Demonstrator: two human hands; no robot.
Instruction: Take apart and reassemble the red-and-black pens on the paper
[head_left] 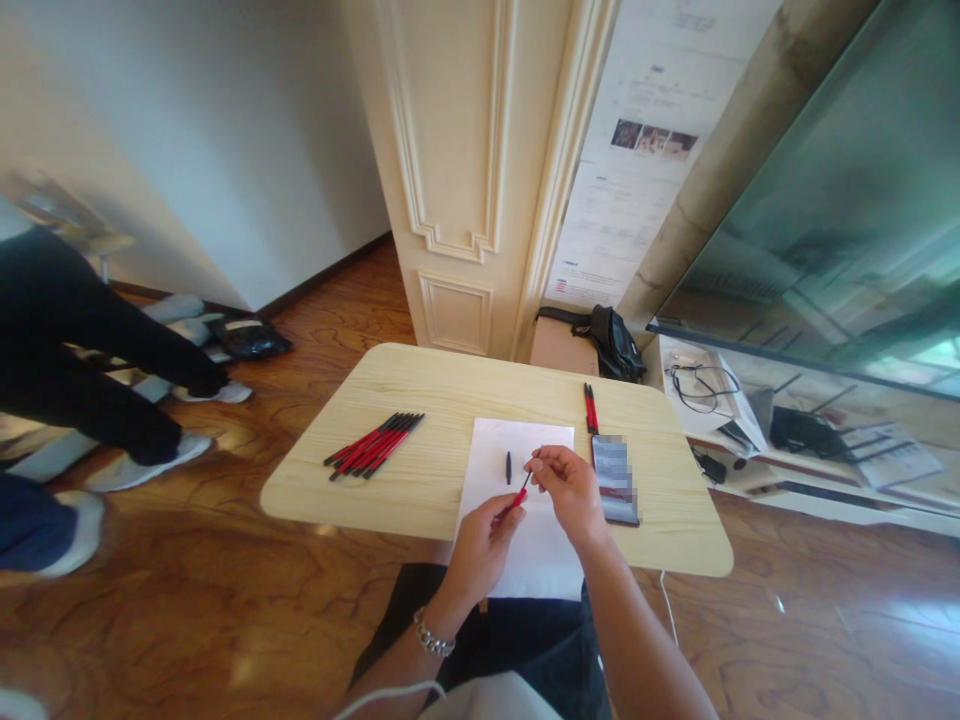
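Over a white sheet of paper [525, 575], my left hand [484, 545] is closed around the red barrel [519, 498] of a pen. A thin dark refill [527, 479] sticks out of the barrel's upper end, and my right hand [576, 492] pinches it near its tip. How far the refill sits inside the barrel is hidden by my fingers. On the paper, just left of my right hand, lies a small black tapered pen part [508, 467]. A pile of several red-and-black pens [375, 447] rests on the table's left side.
The light wooden table [435, 375] also carries a phone [615, 480] right of the paper and red-and-black pens [591, 408] behind it. A black bag [615, 340] sits beyond the far edge. People's legs [97, 370] are at left. A cable [667, 605] hangs at right.
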